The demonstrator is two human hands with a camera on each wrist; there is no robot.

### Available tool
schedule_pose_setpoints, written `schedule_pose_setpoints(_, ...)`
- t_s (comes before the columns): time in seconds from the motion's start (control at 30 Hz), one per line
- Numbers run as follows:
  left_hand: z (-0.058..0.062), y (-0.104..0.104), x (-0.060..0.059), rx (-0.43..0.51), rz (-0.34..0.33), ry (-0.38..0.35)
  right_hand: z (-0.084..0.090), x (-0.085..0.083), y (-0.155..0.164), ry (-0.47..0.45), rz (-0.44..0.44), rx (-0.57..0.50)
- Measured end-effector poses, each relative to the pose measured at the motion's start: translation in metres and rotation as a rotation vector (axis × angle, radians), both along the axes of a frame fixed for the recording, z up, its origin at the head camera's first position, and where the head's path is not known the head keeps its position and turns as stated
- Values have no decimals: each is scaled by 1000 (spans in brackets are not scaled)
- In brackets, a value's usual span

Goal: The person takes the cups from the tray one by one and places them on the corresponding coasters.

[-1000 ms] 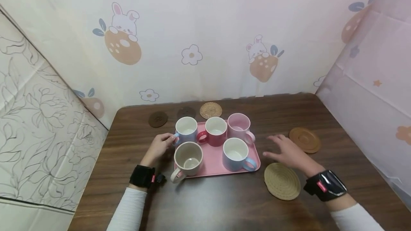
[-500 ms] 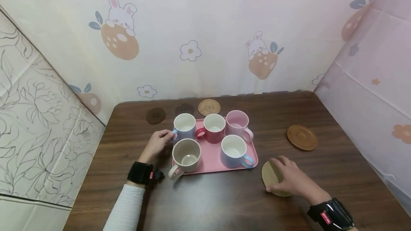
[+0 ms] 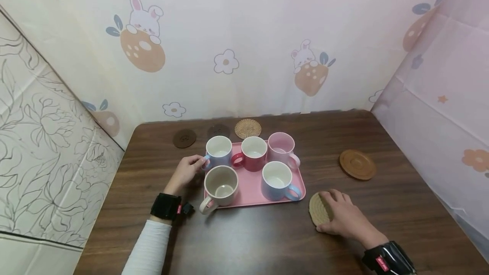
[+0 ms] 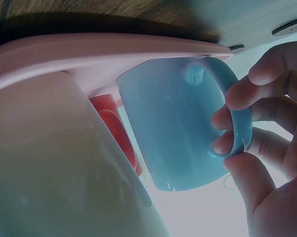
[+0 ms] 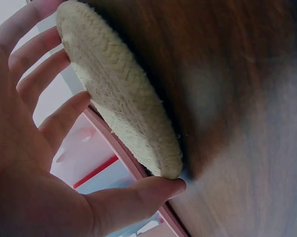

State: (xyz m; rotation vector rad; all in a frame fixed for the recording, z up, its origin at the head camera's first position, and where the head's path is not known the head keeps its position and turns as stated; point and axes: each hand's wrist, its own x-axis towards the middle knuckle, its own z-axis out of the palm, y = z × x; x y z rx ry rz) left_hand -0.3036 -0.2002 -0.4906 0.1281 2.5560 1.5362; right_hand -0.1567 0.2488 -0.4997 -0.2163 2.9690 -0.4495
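A: Nearest first. What has my right hand [image 3: 341, 215] got?

B: The woven coaster [image 3: 318, 208], on the counter [image 3: 267, 241] just off the near right corner of the pink tray [image 3: 252, 186]. Fingers spread over the top, thumb curled at the near edge; the wrist view shows that edge tipped up off the wood, likely to get a finger under it. Grip closed on the coaster.

A: And my left hand [image 3: 187, 171]?

B: At the tray's left side, fingers pinching the handle of the pale blue mug [image 3: 218, 151] in the far left spot. That handle faces outward, so it is reachable without crossing the beige mug [image 3: 221, 186] in front. Grip clamped on the handle; mug upright, on the tray.

A: Rest of the tray?

B: Second blue mug [image 3: 276, 179] near right, red mug [image 3: 254, 152] and pink mug [image 3: 282, 147] in the far row.

A: Beyond the tray?

B: A wooden saucer [image 3: 357, 164] off to its right, and behind it a small woven coaster [image 3: 247, 128] with two dark coasters [image 3: 184, 138].
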Motion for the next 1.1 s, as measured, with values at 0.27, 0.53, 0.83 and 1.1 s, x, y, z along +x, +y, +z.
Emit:
schedule_pose_setpoints(0.27,-2,-3,-2,-1,1,-22,-1,-2,0,40,-10,0)
schedule_pose_setpoints(0.53,-3,-1,-1,19,0,-6,3,-6,9,40,9,-33)
schedule_pose_setpoints(0.83,-4,-3,-2,-2,3,8,26,-35,24,89,38,-31)
schedule_pose_setpoints(1.1,-2,-1,0,14,12,-32,69,-83,36,82,42,10)
